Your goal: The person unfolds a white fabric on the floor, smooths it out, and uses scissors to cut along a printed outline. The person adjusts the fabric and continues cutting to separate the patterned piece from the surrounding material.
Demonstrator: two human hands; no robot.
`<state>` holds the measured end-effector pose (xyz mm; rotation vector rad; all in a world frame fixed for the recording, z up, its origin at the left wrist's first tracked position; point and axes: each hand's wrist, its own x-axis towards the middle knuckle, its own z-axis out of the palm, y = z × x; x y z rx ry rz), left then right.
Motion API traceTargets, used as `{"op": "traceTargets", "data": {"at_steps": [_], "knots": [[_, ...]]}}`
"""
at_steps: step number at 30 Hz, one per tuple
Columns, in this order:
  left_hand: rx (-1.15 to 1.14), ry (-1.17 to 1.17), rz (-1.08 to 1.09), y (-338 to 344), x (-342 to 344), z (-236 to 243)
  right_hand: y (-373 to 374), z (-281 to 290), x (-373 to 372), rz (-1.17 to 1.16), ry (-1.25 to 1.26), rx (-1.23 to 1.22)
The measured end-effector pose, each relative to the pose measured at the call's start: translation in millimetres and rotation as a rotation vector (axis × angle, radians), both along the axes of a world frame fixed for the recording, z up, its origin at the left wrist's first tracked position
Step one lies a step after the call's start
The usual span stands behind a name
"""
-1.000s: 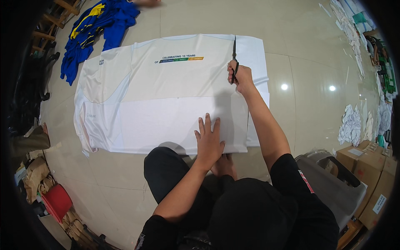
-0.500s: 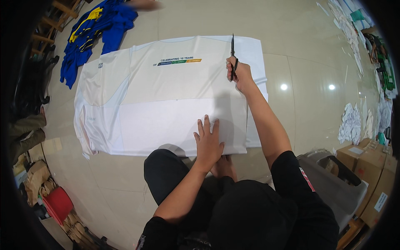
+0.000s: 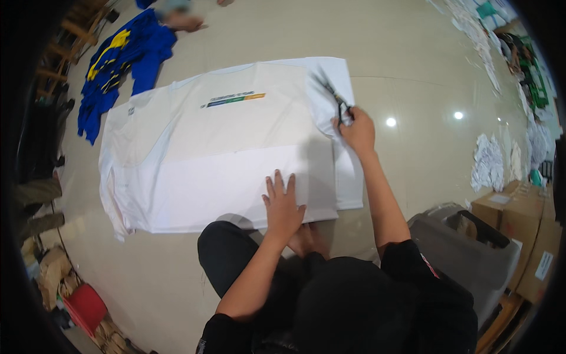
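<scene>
White fabric panels (image 3: 200, 183) lie layered on the tiled floor in front of me; the cream upper part (image 3: 236, 127) carries a small coloured print. My left hand (image 3: 285, 207) rests on the near half of the cloth with its fingers spread. In my right hand (image 3: 358, 131) is a pair of black scissors (image 3: 340, 101), held over the right end of the fabric. The blades look parted and are smeared by motion. Below the scissors the cream layer's right edge is curled back, baring the white layer under it.
A blue and yellow garment (image 3: 127, 59) lies at the far left, with another person's blurred hand (image 3: 184, 22) by it. White scraps (image 3: 488, 162) lie on the right. A grey plastic chair (image 3: 457, 253) and cardboard boxes (image 3: 522, 230) stand at my lower right.
My right hand has moved the scissors off the cloth's far edge toward the right, and they now tilt left. The cream layer's right edge has folded back. My left hand stays spread on the fabric.
</scene>
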<state>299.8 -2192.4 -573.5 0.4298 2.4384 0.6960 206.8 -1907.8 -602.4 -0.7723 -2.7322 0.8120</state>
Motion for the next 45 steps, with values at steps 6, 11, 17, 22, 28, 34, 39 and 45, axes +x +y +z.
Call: {"op": "traceTargets", "data": {"at_steps": [6,11,17,22,28,34,39,45], "knots": [[0.106,0.074,0.004,-2.1,3.8,-11.3,0.5,-40.2,101.6,0.033,0.112,0.066],[0.191,0.143,0.132,-28.0,-10.3,7.6,27.4,-11.6,121.4,-0.254,-0.029,-0.573],[0.341,0.142,0.145,-21.0,-6.9,6.3,384.3,41.6,183.3,-0.715,-0.091,0.113],[0.326,0.202,0.229,-69.0,-9.4,12.6,440.5,199.9,238.7,-1.502,0.356,0.419],[0.455,0.148,0.079,-1.0,-10.9,6.9,411.9,182.6,227.0,-1.182,0.489,0.430],[0.406,0.054,0.370,-75.8,-24.6,50.1,115.9,46.9,206.5,-0.637,0.273,-0.484],[0.410,0.204,0.723,-222.8,-14.3,34.5,-3.5,16.6,319.3,-0.416,-0.066,-0.500],[0.065,0.366,0.779,-311.3,27.1,-51.5,-213.7,18.6,219.8,0.797,-0.602,0.026]]}}
